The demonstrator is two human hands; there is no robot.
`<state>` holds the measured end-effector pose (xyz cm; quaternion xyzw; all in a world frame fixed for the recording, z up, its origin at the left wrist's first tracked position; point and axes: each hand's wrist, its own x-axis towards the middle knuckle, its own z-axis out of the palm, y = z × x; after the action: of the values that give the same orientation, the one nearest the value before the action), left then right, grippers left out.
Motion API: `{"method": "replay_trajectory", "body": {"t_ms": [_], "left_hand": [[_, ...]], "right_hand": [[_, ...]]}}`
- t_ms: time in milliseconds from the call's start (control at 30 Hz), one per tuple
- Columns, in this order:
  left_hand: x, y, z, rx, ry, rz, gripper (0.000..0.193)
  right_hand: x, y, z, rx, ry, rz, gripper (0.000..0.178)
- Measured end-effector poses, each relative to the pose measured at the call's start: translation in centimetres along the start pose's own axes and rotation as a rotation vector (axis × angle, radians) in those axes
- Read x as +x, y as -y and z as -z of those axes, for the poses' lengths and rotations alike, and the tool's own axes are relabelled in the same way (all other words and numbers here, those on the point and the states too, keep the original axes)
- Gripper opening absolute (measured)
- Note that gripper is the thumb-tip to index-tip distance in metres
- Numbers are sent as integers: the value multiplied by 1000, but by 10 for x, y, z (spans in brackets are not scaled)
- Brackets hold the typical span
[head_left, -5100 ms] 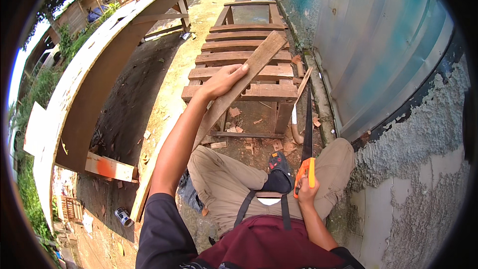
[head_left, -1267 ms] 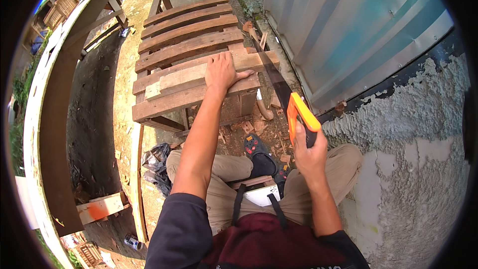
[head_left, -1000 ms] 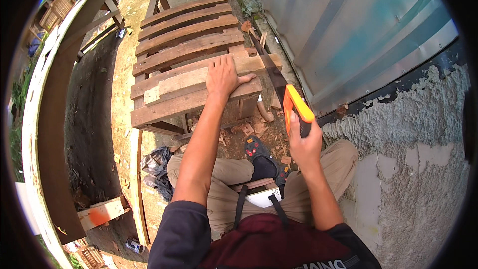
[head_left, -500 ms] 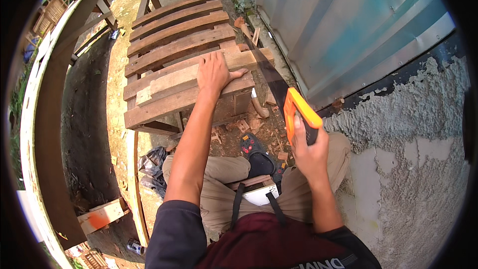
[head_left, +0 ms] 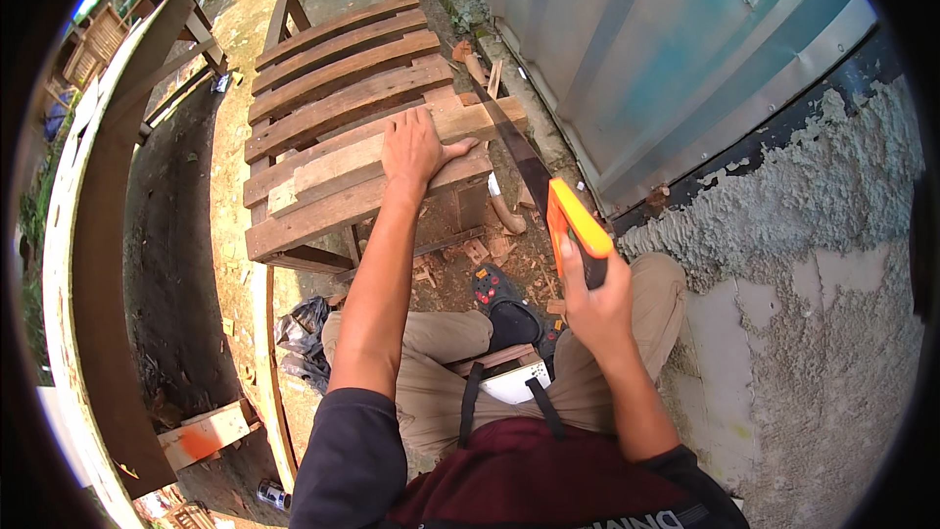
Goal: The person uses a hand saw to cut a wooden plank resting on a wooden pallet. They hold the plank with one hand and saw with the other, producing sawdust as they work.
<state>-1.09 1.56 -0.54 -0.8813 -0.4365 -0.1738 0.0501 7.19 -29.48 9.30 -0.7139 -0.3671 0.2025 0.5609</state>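
Note:
A wooden plank [head_left: 338,168] lies across the near end of a slatted wooden bench [head_left: 345,98]. My left hand [head_left: 411,149] grips it from above, fingers over its far side and thumb stretched to the right. In my right hand [head_left: 599,302] is a handsaw [head_left: 578,219] with an orange and black handle. Its dark blade slants up and left, against or just beside the right end of the plank; exact contact is hard to tell. The fingers behind the handle are partly hidden.
Below the bench end lie wood chips [head_left: 497,247] and a curved wooden handle [head_left: 507,216]. A corrugated metal sheet [head_left: 676,49] and rough wall [head_left: 783,235] stand close on the right. A long board structure [head_left: 93,264] is at left, with a can [head_left: 274,496] below.
The view has shifted slightly, moving the bench a little left in the picture. My right hand and the saw have moved only slightly; my left hand keeps its place on the plank.

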Motion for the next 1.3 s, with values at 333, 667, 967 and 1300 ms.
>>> {"method": "replay_trajectory", "body": {"t_ms": [333,667,967,1300], "left_hand": [[-13,7,0,20,-26,-3,94],[9,-14,0,-28,-55,-29,97],[1,-5,4,-13,30,6,95],[-3,-3,2,-28,-16,-33,92]], "right_hand": [[-2,6,1,-26,92,-88,30],[129,7,-36,-21,55,-8,38],[-43,15,37,52,39,-185,24],[62,-13,-36,-122,44,62,32]]}}
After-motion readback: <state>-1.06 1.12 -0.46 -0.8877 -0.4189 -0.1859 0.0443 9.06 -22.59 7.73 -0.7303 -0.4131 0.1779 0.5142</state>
